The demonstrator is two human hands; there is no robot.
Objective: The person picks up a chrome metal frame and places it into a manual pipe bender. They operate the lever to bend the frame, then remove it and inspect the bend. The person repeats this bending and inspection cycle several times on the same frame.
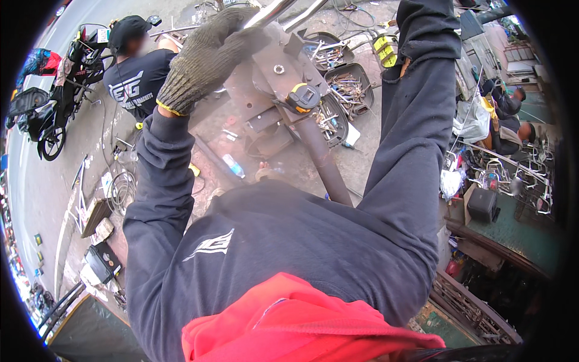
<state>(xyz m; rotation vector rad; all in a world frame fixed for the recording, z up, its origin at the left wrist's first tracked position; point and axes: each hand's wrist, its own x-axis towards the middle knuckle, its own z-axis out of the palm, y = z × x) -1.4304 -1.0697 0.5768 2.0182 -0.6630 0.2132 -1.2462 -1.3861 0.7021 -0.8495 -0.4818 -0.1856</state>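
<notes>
My left hand [208, 60], in a dark knitted work glove with a yellow hem, is closed round a shiny metal tube [270, 12] at the top edge. Below the tube stands a brown steel work stand [265, 66] on a round post [322, 154]. A nut [278, 69] lies on its plate, and a yellow and black tape measure [303, 98] rests at its near corner. My right arm [416, 120], in a dark sleeve, stretches up past the top edge, so its hand is out of the picture.
Trays of loose metal tools [350, 90] sit beyond the stand. A plastic bottle [233, 166] lies on the ground. At left, a person in a black cap [136, 66] is near a motorcycle [54, 120] and coiled cable [123, 190]. More people [512, 120] are at right.
</notes>
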